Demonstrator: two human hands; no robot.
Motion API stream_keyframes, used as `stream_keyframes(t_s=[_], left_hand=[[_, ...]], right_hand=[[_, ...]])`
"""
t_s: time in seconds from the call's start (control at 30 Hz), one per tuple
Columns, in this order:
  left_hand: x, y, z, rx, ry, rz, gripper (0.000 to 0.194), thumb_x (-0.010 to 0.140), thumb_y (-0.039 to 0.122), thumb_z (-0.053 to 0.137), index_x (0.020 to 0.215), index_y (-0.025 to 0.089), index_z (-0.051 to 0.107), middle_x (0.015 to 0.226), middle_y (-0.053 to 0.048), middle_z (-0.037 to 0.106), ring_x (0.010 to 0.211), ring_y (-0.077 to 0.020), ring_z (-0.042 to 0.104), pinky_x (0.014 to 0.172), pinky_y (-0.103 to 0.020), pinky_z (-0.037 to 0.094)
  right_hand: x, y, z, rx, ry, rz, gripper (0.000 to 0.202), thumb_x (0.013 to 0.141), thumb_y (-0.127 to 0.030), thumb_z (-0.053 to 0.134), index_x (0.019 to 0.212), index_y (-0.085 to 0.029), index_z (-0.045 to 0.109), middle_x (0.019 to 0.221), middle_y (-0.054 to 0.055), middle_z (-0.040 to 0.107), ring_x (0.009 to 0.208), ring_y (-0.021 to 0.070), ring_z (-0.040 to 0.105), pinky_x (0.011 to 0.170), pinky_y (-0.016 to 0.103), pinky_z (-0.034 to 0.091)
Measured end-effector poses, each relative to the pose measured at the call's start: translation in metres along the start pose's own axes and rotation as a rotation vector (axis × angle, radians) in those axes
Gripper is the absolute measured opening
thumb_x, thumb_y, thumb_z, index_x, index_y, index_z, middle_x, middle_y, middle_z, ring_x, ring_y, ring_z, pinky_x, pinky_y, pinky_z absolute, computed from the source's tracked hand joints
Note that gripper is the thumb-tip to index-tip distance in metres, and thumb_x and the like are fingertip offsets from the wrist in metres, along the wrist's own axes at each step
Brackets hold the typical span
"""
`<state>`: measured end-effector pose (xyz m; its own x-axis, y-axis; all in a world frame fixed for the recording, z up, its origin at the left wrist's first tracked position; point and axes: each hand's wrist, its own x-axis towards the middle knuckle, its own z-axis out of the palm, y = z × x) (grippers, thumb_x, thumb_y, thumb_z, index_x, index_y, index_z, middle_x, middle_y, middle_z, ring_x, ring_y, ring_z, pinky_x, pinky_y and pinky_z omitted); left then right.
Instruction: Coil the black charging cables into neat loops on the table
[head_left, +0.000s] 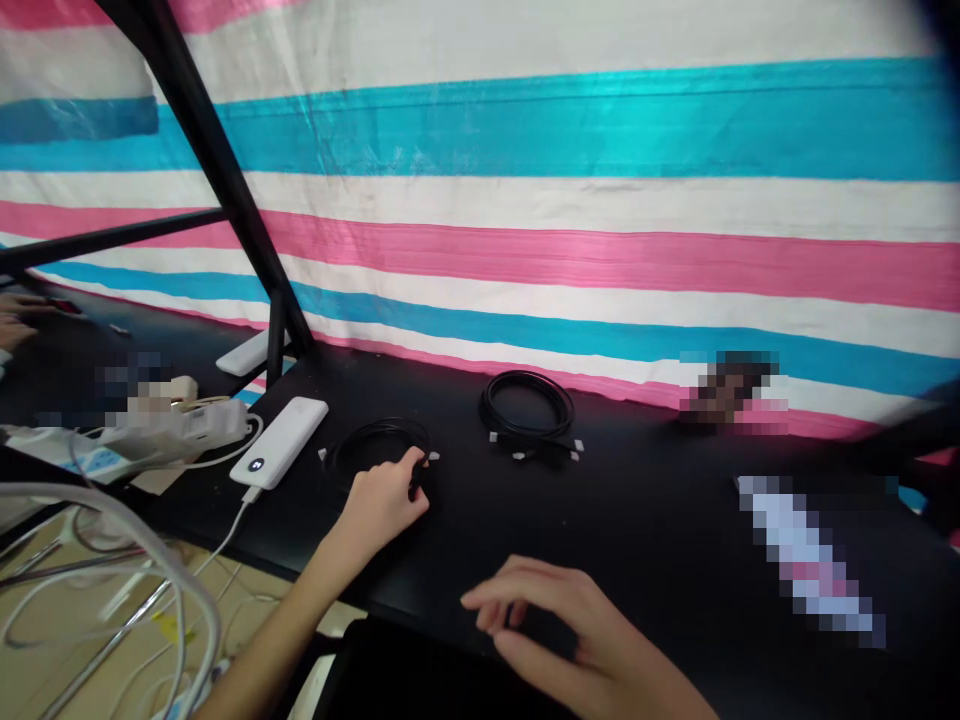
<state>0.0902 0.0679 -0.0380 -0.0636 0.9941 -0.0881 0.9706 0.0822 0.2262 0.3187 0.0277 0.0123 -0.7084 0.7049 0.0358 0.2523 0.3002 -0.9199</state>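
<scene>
On the black table, my left hand pinches the near right side of a coiled black cable, beside one of its pale connector ends. My right hand hovers over the table's front part, fingers curved and apart, holding nothing. A second coiled black cable lies farther back, right of the first, with several pale connector ends in front of it. Left of the first coil is a white power bank with a white cable plugged into its near end.
Power strips and adapters crowd the left. Black metal frame bars rise at the back left before a striped sheet. White cables hang at the lower left. Another person's hand shows far left. Blurred items lie right.
</scene>
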Motion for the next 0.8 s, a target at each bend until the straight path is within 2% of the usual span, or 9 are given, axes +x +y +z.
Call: stream_keyframes(t_s=[0.1, 0.23, 0.33, 0.4, 0.47, 0.57, 0.63, 0.73, 0.8], left_hand=[[-0.013, 0.0, -0.004, -0.212, 0.112, -0.042, 0.034, 0.079, 0.023, 0.054, 0.112, 0.027, 0.06, 0.083, -0.004, 0.072, 0.078, -0.0247, 0.068, 0.068, -0.029, 0.044], [-0.041, 0.003, -0.02, -0.857, 0.449, -0.039, 0.027, 0.07, 0.025, 0.072, 0.096, 0.028, 0.068, 0.093, 0.0, 0.072, 0.08, -0.019, 0.066, 0.077, -0.023, 0.046], [-0.063, 0.007, -0.033, -1.108, 0.514, -0.062, 0.03, 0.065, 0.016, 0.075, 0.093, 0.025, 0.071, 0.091, 0.0, 0.072, 0.082, -0.0177, 0.064, 0.076, -0.02, 0.046], [-0.072, 0.009, -0.035, -1.199, 0.465, -0.045, 0.027, 0.064, 0.016, 0.076, 0.09, 0.023, 0.071, 0.08, 0.0, 0.07, 0.07, -0.0153, 0.061, 0.066, -0.019, 0.046], [-0.075, 0.01, -0.032, -1.282, 0.368, -0.027, 0.019, 0.071, 0.023, 0.073, 0.09, 0.022, 0.07, 0.06, 0.002, 0.061, 0.051, -0.0108, 0.05, 0.051, -0.019, 0.04], [-0.069, 0.015, -0.026, -1.472, 0.215, -0.042, 0.019, 0.083, 0.039, 0.061, 0.083, 0.02, 0.063, 0.042, 0.008, 0.033, 0.039, -0.0069, 0.027, 0.041, -0.018, 0.026], [-0.062, 0.018, -0.023, -1.654, 0.081, -0.071, 0.027, 0.084, 0.045, 0.058, 0.075, 0.019, 0.055, 0.042, 0.01, 0.025, 0.039, -0.0063, 0.019, 0.038, -0.017, 0.021], [-0.055, 0.023, -0.018, -1.828, -0.148, -0.111, 0.034, 0.085, 0.046, 0.057, 0.069, 0.02, 0.044, 0.045, 0.01, 0.027, 0.04, -0.0056, 0.018, 0.037, -0.016, 0.018], [-0.053, 0.025, -0.014, -1.84, -0.235, -0.12, 0.035, 0.086, 0.046, 0.055, 0.068, 0.019, 0.041, 0.045, 0.009, 0.031, 0.039, -0.0051, 0.023, 0.037, -0.016, 0.02]], right_hand=[[0.007, 0.011, 0.008, -0.041, 0.137, 0.079, 0.029, 0.089, -0.025, 0.054, 0.113, -0.035, 0.064, 0.097, 0.002, 0.064, 0.081, 0.0156, 0.063, 0.073, 0.028, 0.053], [0.014, 0.023, 0.018, -0.112, 0.337, 0.092, 0.049, 0.085, -0.03, 0.059, 0.132, -0.038, 0.047, 0.128, 0.005, 0.051, 0.104, 0.0214, 0.059, 0.087, 0.037, 0.052], [0.019, 0.028, 0.023, -0.142, 0.477, 0.056, 0.07, 0.082, -0.03, 0.063, 0.143, -0.037, 0.03, 0.144, 0.007, 0.037, 0.126, 0.0259, 0.044, 0.101, 0.045, 0.043], [0.023, 0.031, 0.026, -0.117, 0.519, 0.056, 0.076, 0.08, -0.031, 0.066, 0.145, -0.035, 0.025, 0.147, 0.007, 0.034, 0.132, 0.0263, 0.039, 0.106, 0.046, 0.038], [0.025, 0.035, 0.028, -0.022, 0.513, 0.08, 0.073, 0.081, -0.031, 0.065, 0.144, -0.033, 0.028, 0.141, 0.008, 0.043, 0.128, 0.0247, 0.044, 0.105, 0.045, 0.039], [0.026, 0.041, 0.031, 0.15, 0.559, 0.094, 0.052, 0.085, -0.032, 0.06, 0.134, -0.028, 0.043, 0.11, 0.006, 0.062, 0.103, 0.0196, 0.06, 0.096, 0.039, 0.046], [0.025, 0.043, 0.033, 0.252, 0.624, 0.099, 0.039, 0.086, -0.033, 0.06, 0.123, -0.026, 0.051, 0.09, 0.002, 0.061, 0.079, 0.0145, 0.062, 0.08, 0.031, 0.052], [0.022, 0.042, 0.033, 0.428, 0.64, 0.138, 0.035, 0.087, -0.038, 0.059, 0.119, -0.027, 0.054, 0.076, -0.002, 0.054, 0.049, 0.0067, 0.045, 0.046, 0.02, 0.044], [0.019, 0.041, 0.032, 0.493, 0.642, 0.159, 0.034, 0.088, -0.041, 0.056, 0.118, -0.026, 0.057, 0.067, -0.004, 0.049, 0.042, 0.0045, 0.033, 0.036, 0.018, 0.03]])
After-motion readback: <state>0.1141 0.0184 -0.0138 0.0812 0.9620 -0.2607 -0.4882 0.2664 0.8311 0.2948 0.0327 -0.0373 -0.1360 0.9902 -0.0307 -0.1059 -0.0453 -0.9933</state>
